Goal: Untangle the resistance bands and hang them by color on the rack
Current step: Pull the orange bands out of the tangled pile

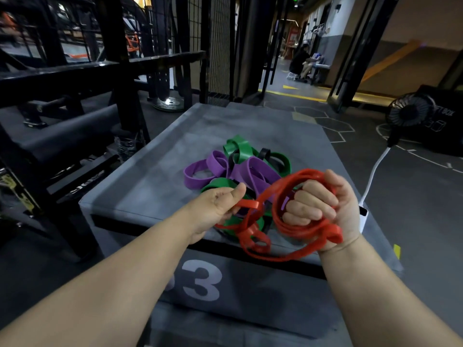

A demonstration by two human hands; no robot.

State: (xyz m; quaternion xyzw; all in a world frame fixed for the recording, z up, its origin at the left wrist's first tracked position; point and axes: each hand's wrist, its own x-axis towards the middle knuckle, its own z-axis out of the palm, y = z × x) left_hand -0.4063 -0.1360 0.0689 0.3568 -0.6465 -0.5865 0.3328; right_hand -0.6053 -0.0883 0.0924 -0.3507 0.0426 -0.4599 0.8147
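A tangle of resistance bands lies on a grey padded box [150, 176]: purple bands [215, 169], green bands [240, 149] and thin black bands [264, 154]. Red bands [278, 236] are lifted above the box's near edge. My right hand [323, 206] grips a bunch of red loops in a closed fist. My left hand [220, 206] pinches a red strand between thumb and fingers, just left of the right hand. The red loops hang down between both hands and partly cover the green bands beneath.
A black metal rack [75, 78] with bars stands to the left. A black fan [411, 111] and a white cable [375, 171] are on the floor to the right. A person sits far back in the corridor [300, 61].
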